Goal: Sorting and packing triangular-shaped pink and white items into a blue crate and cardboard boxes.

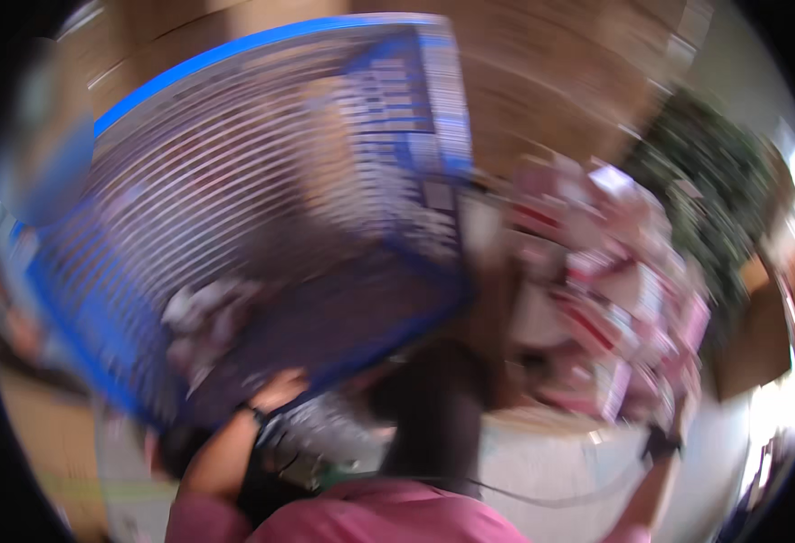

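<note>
A large blue slatted plastic basket [271, 38] fills the left and middle of the view, smeared by motion. Whitish and pale pink crumpled items [207, 317] lie in its lower left corner. At the basket's near edge is my left hand [280, 387], with a dark band on the wrist. Its fingers are too blurred to show whether they grip the edge. To the right lies a heap of pink and white packages [596, 290] with red stripes. My right hand [684, 412] is beside the heap's near right side; blur hides its fingers and any hold.
Brown cardboard boxes [542, 81] stand along the far side. A dark green mass [709, 195] lies behind the heap at right, with an open cardboard box [755, 335] beside it. Clear plastic [334, 425] lies near my left wrist. A thin cable [560, 502] crosses the pale floor.
</note>
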`<state>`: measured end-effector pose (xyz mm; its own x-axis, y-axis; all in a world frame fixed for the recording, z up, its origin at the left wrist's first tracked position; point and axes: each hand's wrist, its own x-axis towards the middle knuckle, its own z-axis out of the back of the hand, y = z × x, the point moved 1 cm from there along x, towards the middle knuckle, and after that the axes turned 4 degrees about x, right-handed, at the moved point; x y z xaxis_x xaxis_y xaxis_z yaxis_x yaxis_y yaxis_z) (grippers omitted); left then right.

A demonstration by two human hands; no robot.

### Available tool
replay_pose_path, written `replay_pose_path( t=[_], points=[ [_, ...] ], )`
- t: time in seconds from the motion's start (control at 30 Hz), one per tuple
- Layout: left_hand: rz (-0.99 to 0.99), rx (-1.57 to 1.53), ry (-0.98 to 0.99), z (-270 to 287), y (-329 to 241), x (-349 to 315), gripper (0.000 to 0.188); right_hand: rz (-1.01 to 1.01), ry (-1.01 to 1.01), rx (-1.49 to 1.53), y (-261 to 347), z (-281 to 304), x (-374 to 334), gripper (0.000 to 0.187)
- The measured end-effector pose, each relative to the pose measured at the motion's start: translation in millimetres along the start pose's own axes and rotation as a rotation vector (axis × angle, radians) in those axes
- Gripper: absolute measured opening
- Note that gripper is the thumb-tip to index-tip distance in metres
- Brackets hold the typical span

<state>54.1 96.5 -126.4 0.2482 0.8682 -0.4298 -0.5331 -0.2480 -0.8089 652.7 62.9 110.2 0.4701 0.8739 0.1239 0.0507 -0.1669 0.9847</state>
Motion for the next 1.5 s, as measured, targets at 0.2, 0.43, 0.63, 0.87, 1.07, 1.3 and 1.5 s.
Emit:
replay_pose_path(
  t=[0.2, 0.43, 0.63, 0.87, 1.07, 1.3, 1.5],
  points=[
    [-0.120, 0.278, -0.113, -12, -54, 18, 0.024, -0.006, 0.553, -0.077, 23, -172, 35, 0.049],
    [-0.039, 0.428, -0.140, -12, -38, 2, 0.021, 0.159, 0.746, -0.252, 57, -232, 27, 0.056],
    [-0.158, 0.306, -0.204, -20, -61, 13, 0.022, 0.353, 0.901, -0.320, 53, -314, 19, 0.063],
    [-0.275, 0.148, -0.405, 33, -83, -34, 0.015, 0.349, 0.935, -0.307, 44, -392, -5, 0.052],
    [-0.050, 0.192, -0.411, 33, -35, -91, 0.014, 0.904, 1.620, -0.514, -162, -594, -113, 0.042],
    [0.028, 0.462, -0.294, 30, -50, -109, 0.014, 0.702, 2.003, -0.629, -317, -668, -240, 0.057],
    [0.033, 0.478, -0.378, 33, -44, -131, 0.014, 0.983, 1.929, -0.817, -334, -684, -296, 0.057]
  ],
)
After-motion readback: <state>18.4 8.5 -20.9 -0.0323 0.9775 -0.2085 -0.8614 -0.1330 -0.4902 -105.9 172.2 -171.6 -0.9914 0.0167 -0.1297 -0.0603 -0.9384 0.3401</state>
